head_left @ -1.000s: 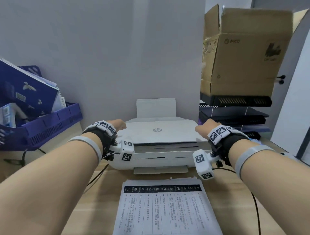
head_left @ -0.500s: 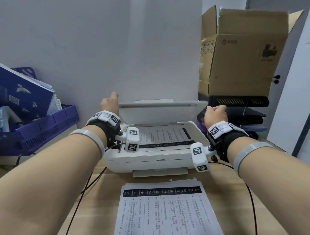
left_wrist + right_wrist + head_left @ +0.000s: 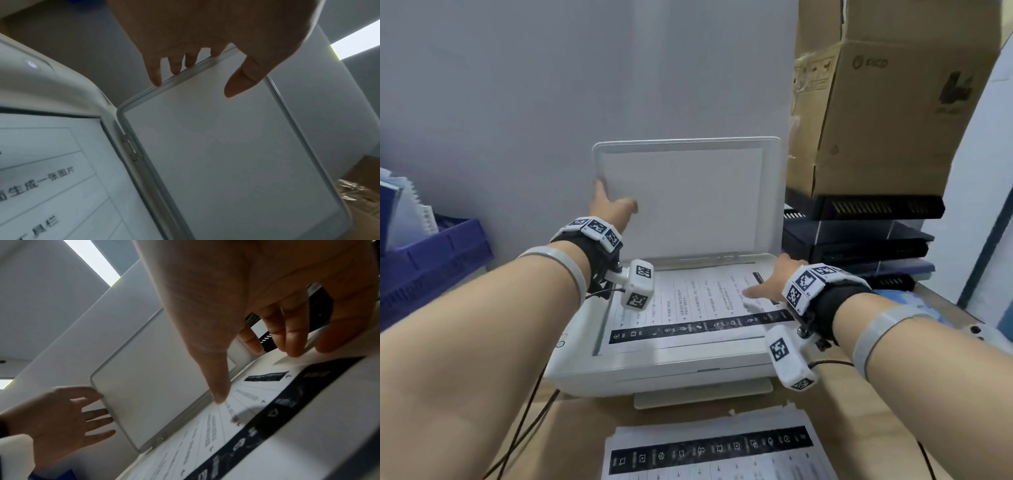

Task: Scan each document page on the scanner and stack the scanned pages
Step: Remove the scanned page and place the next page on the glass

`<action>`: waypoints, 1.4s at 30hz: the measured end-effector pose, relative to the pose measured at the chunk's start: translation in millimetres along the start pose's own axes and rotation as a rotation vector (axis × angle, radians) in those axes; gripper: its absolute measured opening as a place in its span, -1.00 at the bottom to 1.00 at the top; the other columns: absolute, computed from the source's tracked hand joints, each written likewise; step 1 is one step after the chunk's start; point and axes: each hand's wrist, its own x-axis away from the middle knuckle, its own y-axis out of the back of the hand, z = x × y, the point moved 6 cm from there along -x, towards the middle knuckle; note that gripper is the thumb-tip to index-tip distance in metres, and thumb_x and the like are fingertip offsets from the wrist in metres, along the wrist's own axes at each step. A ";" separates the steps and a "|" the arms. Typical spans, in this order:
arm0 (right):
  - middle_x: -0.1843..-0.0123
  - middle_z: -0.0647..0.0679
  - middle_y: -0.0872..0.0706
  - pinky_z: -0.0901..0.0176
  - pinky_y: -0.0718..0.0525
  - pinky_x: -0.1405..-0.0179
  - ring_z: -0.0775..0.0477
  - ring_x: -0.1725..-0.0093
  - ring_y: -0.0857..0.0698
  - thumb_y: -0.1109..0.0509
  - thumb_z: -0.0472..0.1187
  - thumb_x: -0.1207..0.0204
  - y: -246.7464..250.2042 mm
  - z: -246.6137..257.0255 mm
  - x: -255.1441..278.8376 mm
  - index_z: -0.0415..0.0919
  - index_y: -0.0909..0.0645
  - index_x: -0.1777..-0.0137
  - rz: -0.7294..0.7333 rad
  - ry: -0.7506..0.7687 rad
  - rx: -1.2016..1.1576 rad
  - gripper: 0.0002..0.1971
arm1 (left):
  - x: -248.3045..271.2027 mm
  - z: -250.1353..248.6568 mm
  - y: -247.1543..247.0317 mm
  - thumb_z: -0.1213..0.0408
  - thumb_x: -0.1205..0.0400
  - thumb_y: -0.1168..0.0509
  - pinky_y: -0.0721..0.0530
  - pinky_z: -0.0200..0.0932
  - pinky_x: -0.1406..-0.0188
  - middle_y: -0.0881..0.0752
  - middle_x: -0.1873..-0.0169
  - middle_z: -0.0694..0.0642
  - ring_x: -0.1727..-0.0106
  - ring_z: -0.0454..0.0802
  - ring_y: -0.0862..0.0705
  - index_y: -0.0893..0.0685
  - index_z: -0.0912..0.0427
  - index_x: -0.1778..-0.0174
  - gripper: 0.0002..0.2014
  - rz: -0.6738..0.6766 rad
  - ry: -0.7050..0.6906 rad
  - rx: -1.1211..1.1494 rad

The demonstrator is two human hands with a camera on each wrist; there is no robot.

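Note:
The white scanner (image 3: 654, 373) stands on the desk with its lid (image 3: 688, 202) raised upright against the wall. A printed page (image 3: 688, 308) lies face up on the glass. My left hand (image 3: 613, 205) touches the lid's left edge with straight, spread fingers behind it and the thumb in front. The left wrist view shows the lid (image 3: 236, 154) and those fingers (image 3: 156, 81). My right hand (image 3: 767, 284) rests on the page's right side. In the right wrist view its thumb (image 3: 220, 395) presses the page (image 3: 226, 434) while the fingertips touch the far edge. A stack of pages (image 3: 715, 452) lies in front of the scanner.
A cardboard box (image 3: 887, 113) sits on black stacked trays (image 3: 859, 240) right of the scanner. A blue basket (image 3: 431, 260) with folders stands at the left. Dark cables (image 3: 530, 428) run across the wooden desk under my left arm.
The lid went from closed to fully upright, lifted by both hands. My right hand has left the lid and come down onto the page on the glass.

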 end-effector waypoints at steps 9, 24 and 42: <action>0.09 -0.04 -0.59 0.12 -0.67 0.07 -0.09 0.15 -0.64 -0.63 0.19 -0.29 -6.8 19.1 -13.9 -0.25 -0.53 -0.17 0.022 0.053 0.094 -0.35 | 5.7 21.9 -15.3 0.34 -0.51 -0.31 -0.34 -0.02 -0.49 -0.32 -0.62 0.18 -0.60 0.17 -0.34 -0.31 0.11 -0.64 -0.29 0.060 0.097 -0.252; -0.59 -0.26 -0.31 -0.15 -0.41 -0.47 -0.32 -0.56 -0.34 -0.44 0.52 -0.24 -11.6 -16.4 18.5 -0.13 -0.29 -0.62 0.041 -0.078 0.148 0.07 | 104.6 32.2 -46.9 0.14 -0.65 -0.30 -0.61 0.06 -0.33 -0.67 -0.26 0.27 -0.27 0.20 -0.66 -0.55 0.34 -0.38 -0.56 0.453 0.366 -0.805; -0.04 -0.22 -0.69 0.01 -0.68 0.27 -0.27 0.18 -0.65 -0.18 -0.45 -0.48 37.8 -242.2 87.6 -0.06 -0.56 -0.13 -0.370 -0.114 -0.591 -0.65 | 216.6 -35.7 -185.6 0.14 -0.56 -0.42 -0.69 -0.07 -0.10 -0.73 -0.20 0.17 -0.11 0.15 -0.69 -0.74 0.17 -0.16 -0.71 0.600 -0.056 -0.726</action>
